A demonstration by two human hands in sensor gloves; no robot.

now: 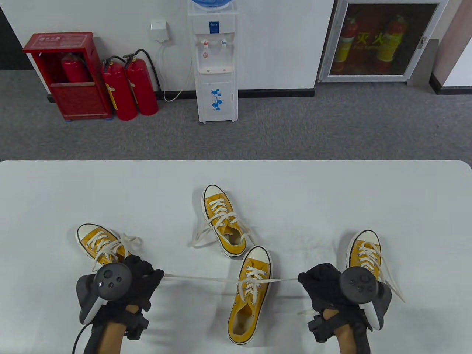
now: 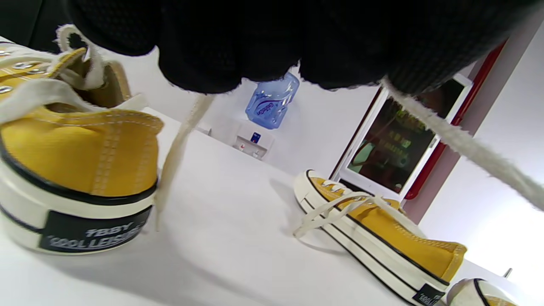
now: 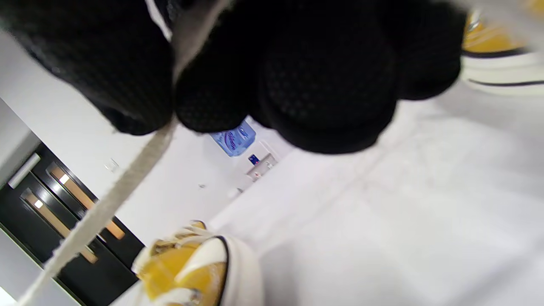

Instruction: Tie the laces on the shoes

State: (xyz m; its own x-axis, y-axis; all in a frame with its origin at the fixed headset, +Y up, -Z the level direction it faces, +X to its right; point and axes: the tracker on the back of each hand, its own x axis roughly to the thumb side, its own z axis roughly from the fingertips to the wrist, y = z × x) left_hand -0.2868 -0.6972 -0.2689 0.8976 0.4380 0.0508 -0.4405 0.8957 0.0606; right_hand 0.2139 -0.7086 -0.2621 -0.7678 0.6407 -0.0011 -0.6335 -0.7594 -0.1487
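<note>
Four yellow sneakers with white laces lie on the white table point(image 1: 332, 191). The near middle sneaker point(image 1: 250, 295) points away from me. Its two lace ends are stretched taut to either side. My left hand point(image 1: 153, 276) grips the left lace end point(image 1: 199, 277), which runs off to the right in the left wrist view point(image 2: 467, 148). My right hand point(image 1: 306, 280) grips the right lace end point(image 1: 285, 280), pinched between curled fingers point(image 3: 140, 85), with the lace point(image 3: 106, 204) running down to the left. Both hands hover just above the table.
A left sneaker point(image 1: 99, 243) lies just beyond my left hand, its heel point(image 2: 85, 170) close. A far middle sneaker point(image 1: 223, 221) has loose laces. A right sneaker point(image 1: 365, 254) lies beside my right hand. Beyond the table's far edge stand a water dispenser point(image 1: 215, 62) and fire extinguishers point(image 1: 129, 88).
</note>
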